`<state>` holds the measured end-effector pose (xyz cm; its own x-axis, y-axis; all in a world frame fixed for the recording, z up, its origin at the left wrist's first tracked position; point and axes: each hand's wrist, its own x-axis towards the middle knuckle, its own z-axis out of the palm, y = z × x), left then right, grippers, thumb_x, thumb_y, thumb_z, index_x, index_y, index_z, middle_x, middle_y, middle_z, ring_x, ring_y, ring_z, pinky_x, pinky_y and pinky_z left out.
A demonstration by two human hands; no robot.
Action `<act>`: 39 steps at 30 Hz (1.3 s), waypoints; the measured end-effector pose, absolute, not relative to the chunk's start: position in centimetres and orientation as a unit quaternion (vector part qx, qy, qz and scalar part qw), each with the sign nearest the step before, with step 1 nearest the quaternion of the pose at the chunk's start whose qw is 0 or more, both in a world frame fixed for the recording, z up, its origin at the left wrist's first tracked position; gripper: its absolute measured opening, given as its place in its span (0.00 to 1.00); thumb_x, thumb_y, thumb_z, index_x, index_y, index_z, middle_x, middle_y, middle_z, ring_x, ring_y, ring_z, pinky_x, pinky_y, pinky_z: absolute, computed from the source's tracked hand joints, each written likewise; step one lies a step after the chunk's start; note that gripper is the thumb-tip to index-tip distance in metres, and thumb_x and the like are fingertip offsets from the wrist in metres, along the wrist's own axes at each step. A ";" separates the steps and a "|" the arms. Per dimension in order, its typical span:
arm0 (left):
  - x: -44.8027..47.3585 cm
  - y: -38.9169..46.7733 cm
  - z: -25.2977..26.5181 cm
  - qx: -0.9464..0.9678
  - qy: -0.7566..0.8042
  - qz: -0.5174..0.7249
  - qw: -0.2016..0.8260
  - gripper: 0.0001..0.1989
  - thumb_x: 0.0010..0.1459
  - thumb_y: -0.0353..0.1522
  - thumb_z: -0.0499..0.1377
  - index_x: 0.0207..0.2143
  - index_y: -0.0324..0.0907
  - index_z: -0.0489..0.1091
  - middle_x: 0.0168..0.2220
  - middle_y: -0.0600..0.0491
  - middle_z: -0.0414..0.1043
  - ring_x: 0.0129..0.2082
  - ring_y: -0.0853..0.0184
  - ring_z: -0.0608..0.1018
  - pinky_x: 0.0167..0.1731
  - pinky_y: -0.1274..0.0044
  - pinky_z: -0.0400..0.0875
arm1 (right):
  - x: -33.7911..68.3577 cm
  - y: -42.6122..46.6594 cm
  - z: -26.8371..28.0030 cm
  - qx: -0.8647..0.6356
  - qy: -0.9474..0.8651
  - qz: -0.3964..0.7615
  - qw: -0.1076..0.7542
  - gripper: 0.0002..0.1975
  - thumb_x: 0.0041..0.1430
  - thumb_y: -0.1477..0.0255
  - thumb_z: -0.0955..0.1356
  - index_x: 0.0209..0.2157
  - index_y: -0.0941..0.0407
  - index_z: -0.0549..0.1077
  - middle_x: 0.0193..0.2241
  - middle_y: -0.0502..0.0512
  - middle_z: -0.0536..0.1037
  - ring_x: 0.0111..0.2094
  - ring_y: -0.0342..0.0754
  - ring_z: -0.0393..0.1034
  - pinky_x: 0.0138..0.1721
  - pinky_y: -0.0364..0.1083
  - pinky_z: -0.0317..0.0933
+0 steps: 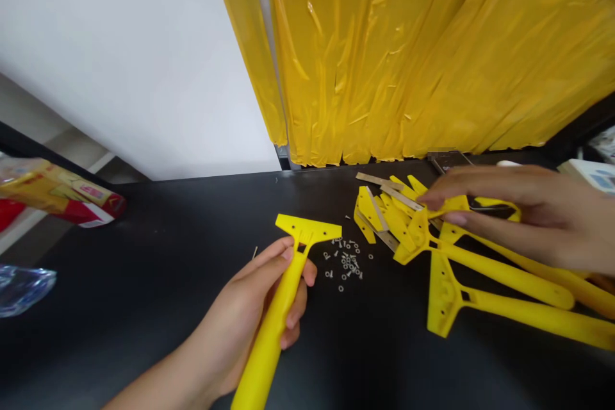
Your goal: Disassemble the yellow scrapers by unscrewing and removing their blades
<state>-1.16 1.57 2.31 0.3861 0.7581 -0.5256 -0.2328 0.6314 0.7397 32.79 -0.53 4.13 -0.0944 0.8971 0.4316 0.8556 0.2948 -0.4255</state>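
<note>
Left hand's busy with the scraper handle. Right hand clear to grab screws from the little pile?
Probably yes. The right hand hovers over the yellow parts; the screws lie bare on the table just beside them, nothing covering them.

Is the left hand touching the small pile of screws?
Apart. The head view shows bare black table between the left hand, gripping a yellow scraper, and the screws.

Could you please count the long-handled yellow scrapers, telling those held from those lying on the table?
Yellow scraper held in the left hand: 1
Yellow scrapers lying on the black table, by the right hand: 3
Total: 4
</note>
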 end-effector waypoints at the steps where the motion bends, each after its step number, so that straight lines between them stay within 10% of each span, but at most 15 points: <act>1: -1.2 1.5 2.3 0.287 0.455 0.318 0.781 0.08 0.73 0.37 0.62 0.42 0.41 0.71 0.35 0.52 0.77 0.18 0.75 0.66 0.13 0.82 0.67 | 32.8 0.8 4.6 -0.596 -0.737 0.010 0.318 0.18 0.68 0.48 0.68 0.43 0.42 0.87 0.37 0.59 0.88 0.40 0.59 0.84 0.34 0.53 0.75; 24: -1.3 1.2 2.1 0.305 0.446 0.314 0.781 0.08 0.73 0.36 0.62 0.41 0.41 0.71 0.35 0.52 0.78 0.19 0.74 0.68 0.14 0.82 0.69 | 26.4 8.4 0.4 -0.747 -0.652 0.130 0.009 0.17 0.73 0.55 0.71 0.48 0.56 0.79 0.46 0.56 0.82 0.45 0.51 0.79 0.50 0.55 0.76; 39: -1.3 1.6 2.1 0.294 0.441 0.319 0.786 0.09 0.74 0.36 0.60 0.40 0.41 0.70 0.35 0.51 0.77 0.19 0.74 0.69 0.14 0.82 0.69 | 28.6 3.5 3.7 -0.619 -0.719 0.298 0.107 0.22 0.72 0.52 0.65 0.28 0.51 0.65 0.27 0.46 0.73 0.30 0.46 0.69 0.30 0.47 0.60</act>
